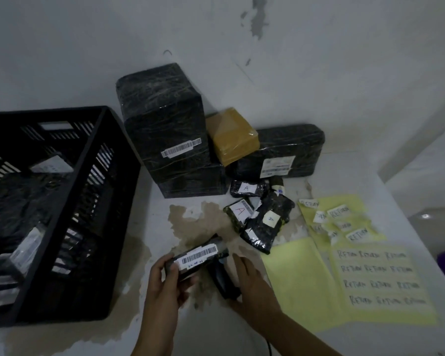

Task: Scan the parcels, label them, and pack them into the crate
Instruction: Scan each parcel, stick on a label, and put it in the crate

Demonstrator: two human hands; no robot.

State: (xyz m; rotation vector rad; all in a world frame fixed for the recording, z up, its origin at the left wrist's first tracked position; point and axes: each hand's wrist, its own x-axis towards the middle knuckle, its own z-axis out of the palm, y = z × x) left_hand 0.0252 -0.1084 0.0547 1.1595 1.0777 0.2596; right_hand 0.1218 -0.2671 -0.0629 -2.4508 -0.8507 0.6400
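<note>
My left hand (166, 278) grips a small black parcel (198, 255) with a white barcode sticker, held just above the table. My right hand (252, 286) rests on a black handheld scanner (222, 280) lying under and to the right of that parcel; its fingers are spread along the scanner, and whether they grip it I cannot tell. The black slatted crate (93, 191) stands at the left with several wrapped parcels inside. Three small black parcels marked "A" (263, 219) lie in the middle of the table.
A tall black wrapped box (165, 124), a brown taped box (231, 136) and a flat black parcel (280, 152) stand against the wall. Yellow sheets with "RETURN" labels (378, 276) lie at the right, with loose labels (339, 217) above them. The table edge runs along the right.
</note>
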